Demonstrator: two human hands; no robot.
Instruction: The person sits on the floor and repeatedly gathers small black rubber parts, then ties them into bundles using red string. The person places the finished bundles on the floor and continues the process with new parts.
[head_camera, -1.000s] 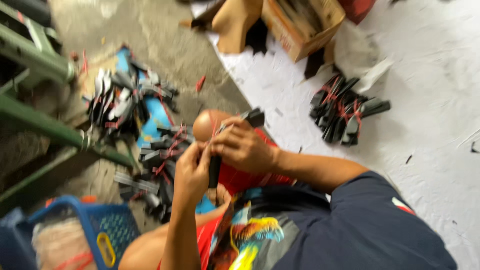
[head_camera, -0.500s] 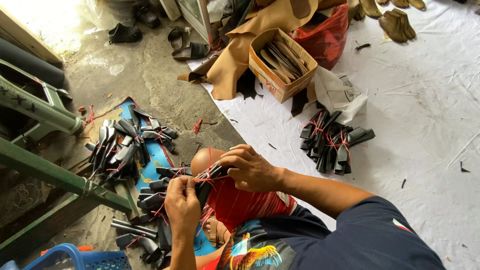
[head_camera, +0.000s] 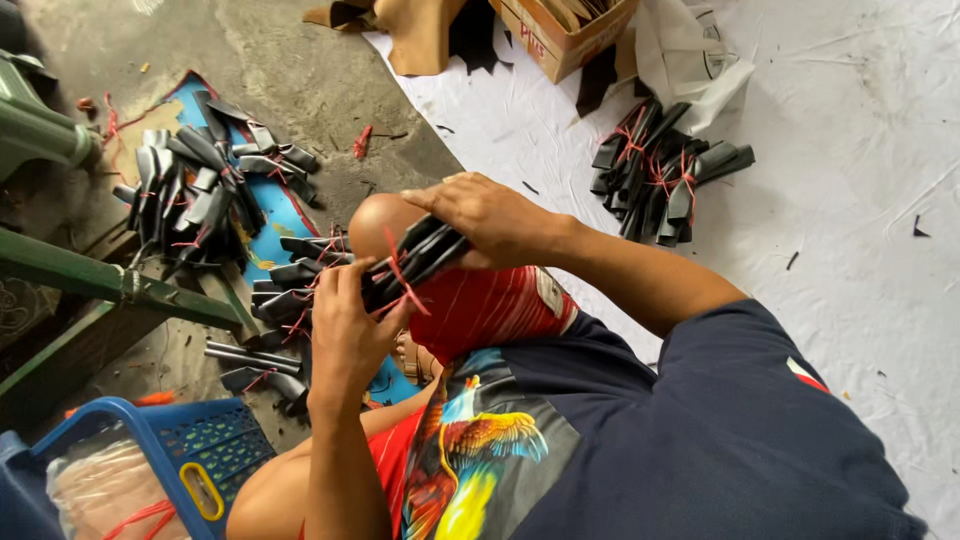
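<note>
So, both hands clamped on one black bundle (head_camera: 415, 258) over the knee.
Left hand (head_camera: 345, 325) pinches its red string (head_camera: 400, 275); right hand (head_camera: 490, 215) grips the top. More bundles (head_camera: 665, 170) lie on the white sheet (head_camera: 850, 200).

bare concrete floor (head_camera: 300, 90), white sheet (head_camera: 850, 200), green metal frame (head_camera: 90, 280), daylight

Matt black leathery strips (head_camera: 415, 262) tied with red string (head_camera: 400, 275); rough grey concrete floor (head_camera: 300, 70); blue plastic basket (head_camera: 190, 450)
</note>
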